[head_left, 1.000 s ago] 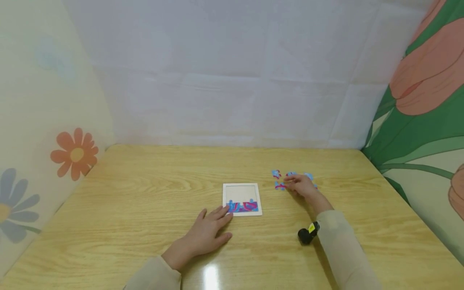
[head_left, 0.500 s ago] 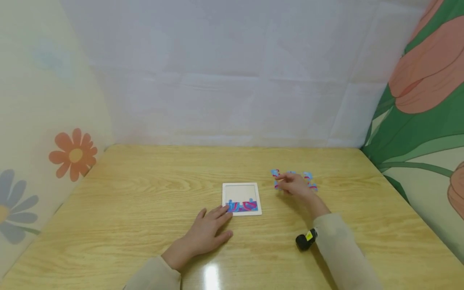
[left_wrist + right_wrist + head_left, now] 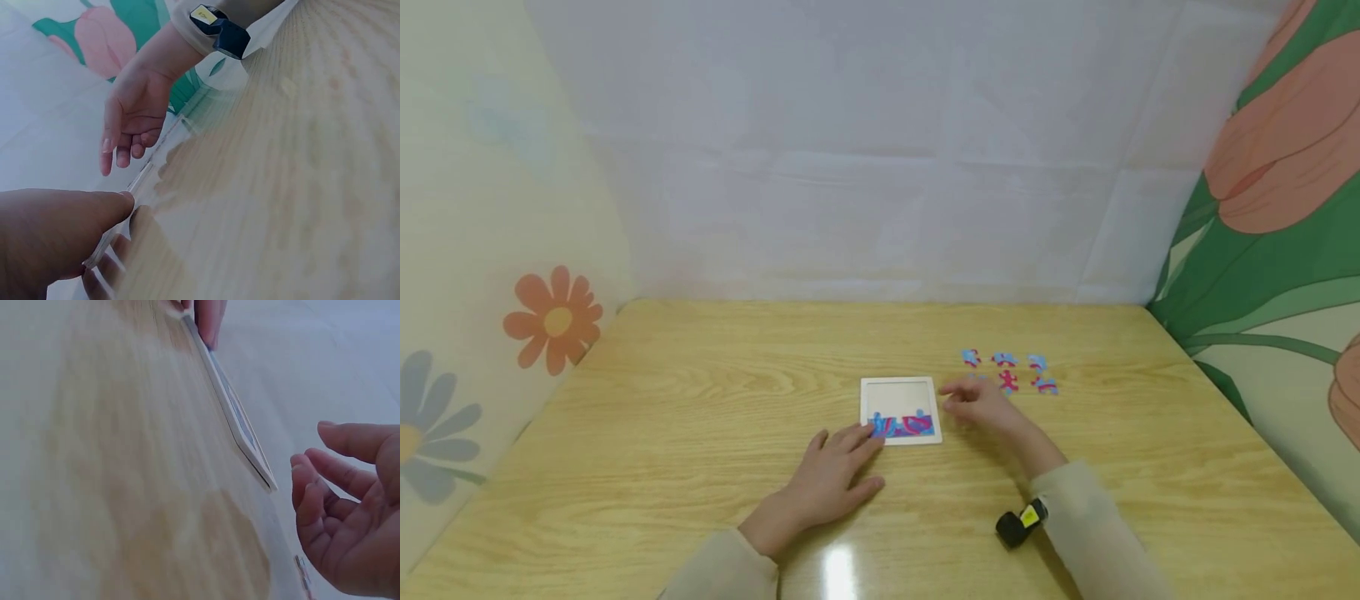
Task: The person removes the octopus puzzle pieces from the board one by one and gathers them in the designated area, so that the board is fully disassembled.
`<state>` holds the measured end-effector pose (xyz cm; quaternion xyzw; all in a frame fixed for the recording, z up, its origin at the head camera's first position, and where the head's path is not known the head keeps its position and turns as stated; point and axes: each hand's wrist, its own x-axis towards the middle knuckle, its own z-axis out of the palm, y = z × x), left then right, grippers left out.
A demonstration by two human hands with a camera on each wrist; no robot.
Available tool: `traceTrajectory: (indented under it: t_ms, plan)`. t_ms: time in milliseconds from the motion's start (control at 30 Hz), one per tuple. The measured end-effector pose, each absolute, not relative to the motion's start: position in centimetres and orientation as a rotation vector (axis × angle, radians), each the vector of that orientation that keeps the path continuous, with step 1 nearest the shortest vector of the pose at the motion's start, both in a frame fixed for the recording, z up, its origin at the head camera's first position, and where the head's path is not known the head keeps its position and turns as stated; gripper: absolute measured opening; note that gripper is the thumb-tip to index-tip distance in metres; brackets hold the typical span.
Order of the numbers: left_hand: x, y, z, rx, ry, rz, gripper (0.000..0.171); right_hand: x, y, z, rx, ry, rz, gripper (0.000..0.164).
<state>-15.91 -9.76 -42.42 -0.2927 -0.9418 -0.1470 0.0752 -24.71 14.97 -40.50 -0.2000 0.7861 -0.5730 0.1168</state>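
A white square puzzle frame (image 3: 900, 383) lies flat on the table, with blue, pink and purple jigsaw pieces (image 3: 917, 425) fitted along its near side. My left hand (image 3: 823, 479) rests at its lower left corner, fingers spread and fingertips on the rim and the nearest piece. Just right of the frame hovers my right hand (image 3: 985, 408), fingers loosely bent. In the right wrist view, a gap separates that hand's thumb (image 3: 350, 439) from its fingers, with nothing between them. Several loose jigsaw pieces (image 3: 1008, 382) lie behind it in two rows; one is partly hidden by the hand.
The wooden table (image 3: 700, 375) runs back to a white cloth backdrop (image 3: 880, 167). Flower-patterned panels stand at the left and right sides. A small black camera (image 3: 1018, 525) is strapped to my right wrist.
My right hand has moved left and nearer, from over the loose pieces to beside the frame, uncovering more of them. The left hand and the frame have stayed put.
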Motion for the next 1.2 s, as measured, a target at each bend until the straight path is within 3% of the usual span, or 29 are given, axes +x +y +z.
traceTrajectory:
  t_ms: [167,467,1200]
  plan:
    - [-16.1,-9.6,-42.7,-0.879,-2.821,-0.383,0.055,-24.1,14.4,-41.3,-0.55,2.315,-1.655,0.028]
    - [-16.2,-9.1,-43.1,-0.874,-2.797,-0.333,0.053,-24.1,14.4,-43.6,-0.724,2.409,-1.697,0.025]
    - [-16.2,-8.9,-42.9,-0.869,-2.821,-0.374,0.054,-22.8,13.0,-42.8,-0.686,2.73,-1.391,0.023]
